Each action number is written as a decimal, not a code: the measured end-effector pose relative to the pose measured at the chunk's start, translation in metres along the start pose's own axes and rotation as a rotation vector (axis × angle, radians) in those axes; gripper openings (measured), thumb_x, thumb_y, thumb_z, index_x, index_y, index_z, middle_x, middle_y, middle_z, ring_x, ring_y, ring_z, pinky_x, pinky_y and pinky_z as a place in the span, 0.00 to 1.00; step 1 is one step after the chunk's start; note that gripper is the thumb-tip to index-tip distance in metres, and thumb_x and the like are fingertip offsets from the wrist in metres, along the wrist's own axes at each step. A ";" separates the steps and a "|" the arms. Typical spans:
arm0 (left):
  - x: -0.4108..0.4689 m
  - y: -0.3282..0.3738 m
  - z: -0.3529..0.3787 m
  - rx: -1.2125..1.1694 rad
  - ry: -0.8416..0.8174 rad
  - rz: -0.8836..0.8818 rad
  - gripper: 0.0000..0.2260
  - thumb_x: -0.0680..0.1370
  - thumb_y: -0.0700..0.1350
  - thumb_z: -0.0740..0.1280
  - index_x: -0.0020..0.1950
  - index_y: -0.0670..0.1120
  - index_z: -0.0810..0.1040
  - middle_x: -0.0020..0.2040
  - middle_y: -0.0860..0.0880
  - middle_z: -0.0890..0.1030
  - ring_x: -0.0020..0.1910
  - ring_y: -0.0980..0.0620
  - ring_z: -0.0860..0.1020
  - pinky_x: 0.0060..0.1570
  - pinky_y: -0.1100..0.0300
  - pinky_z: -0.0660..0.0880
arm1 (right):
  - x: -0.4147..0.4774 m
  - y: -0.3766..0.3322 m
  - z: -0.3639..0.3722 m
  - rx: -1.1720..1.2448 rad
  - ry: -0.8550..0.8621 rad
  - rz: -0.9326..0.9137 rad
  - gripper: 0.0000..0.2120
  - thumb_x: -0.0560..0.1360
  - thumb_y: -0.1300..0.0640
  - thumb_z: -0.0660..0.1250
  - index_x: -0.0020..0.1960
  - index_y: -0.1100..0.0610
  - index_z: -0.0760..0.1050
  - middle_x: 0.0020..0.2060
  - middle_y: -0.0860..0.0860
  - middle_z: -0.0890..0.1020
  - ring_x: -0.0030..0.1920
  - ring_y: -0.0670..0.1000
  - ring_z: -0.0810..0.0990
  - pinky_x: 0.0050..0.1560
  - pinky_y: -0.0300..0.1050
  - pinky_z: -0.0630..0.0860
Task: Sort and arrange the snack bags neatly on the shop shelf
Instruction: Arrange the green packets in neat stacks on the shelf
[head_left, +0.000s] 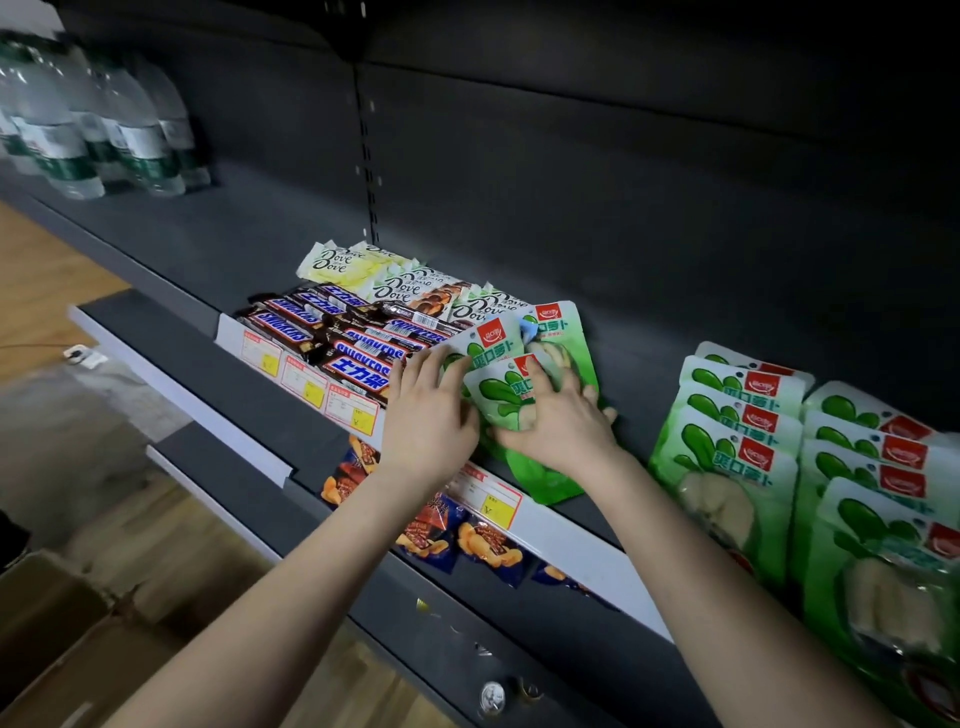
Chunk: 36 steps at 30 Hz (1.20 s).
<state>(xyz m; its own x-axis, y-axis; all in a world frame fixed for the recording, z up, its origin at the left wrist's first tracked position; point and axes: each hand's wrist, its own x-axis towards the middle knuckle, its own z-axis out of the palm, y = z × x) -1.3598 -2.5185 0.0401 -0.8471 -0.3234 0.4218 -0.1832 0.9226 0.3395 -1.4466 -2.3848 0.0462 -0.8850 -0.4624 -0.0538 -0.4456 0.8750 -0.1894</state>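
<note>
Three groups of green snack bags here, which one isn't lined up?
The loose pile under the left hand and right hand, beside the Snickers bars: bags at odd angles. The two rows on the right overlap evenly.
</note>
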 end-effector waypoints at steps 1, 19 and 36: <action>0.000 0.002 0.001 0.000 0.004 0.007 0.21 0.75 0.45 0.62 0.69 0.47 0.70 0.72 0.46 0.66 0.73 0.44 0.58 0.73 0.46 0.46 | 0.001 0.002 -0.001 0.042 0.009 0.008 0.49 0.64 0.29 0.64 0.76 0.43 0.45 0.75 0.52 0.51 0.68 0.63 0.60 0.61 0.62 0.64; 0.015 0.022 0.018 0.004 -0.062 0.082 0.19 0.76 0.51 0.61 0.67 0.50 0.72 0.67 0.50 0.74 0.67 0.47 0.67 0.73 0.47 0.45 | 0.006 0.041 -0.014 0.273 0.337 0.012 0.29 0.73 0.65 0.65 0.71 0.46 0.63 0.53 0.55 0.78 0.51 0.58 0.78 0.48 0.50 0.75; 0.061 0.081 0.057 0.083 -0.411 0.438 0.20 0.77 0.53 0.62 0.69 0.57 0.68 0.72 0.51 0.67 0.71 0.44 0.63 0.73 0.45 0.47 | 0.021 0.108 -0.050 0.331 0.547 0.250 0.26 0.75 0.69 0.61 0.70 0.52 0.66 0.55 0.56 0.77 0.52 0.53 0.76 0.49 0.41 0.71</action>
<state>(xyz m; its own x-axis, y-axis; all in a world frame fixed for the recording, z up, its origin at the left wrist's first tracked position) -1.4546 -2.4520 0.0456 -0.9729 0.1823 0.1423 0.2014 0.9703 0.1342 -1.5204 -2.2931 0.0736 -0.9353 -0.0370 0.3519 -0.2317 0.8156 -0.5302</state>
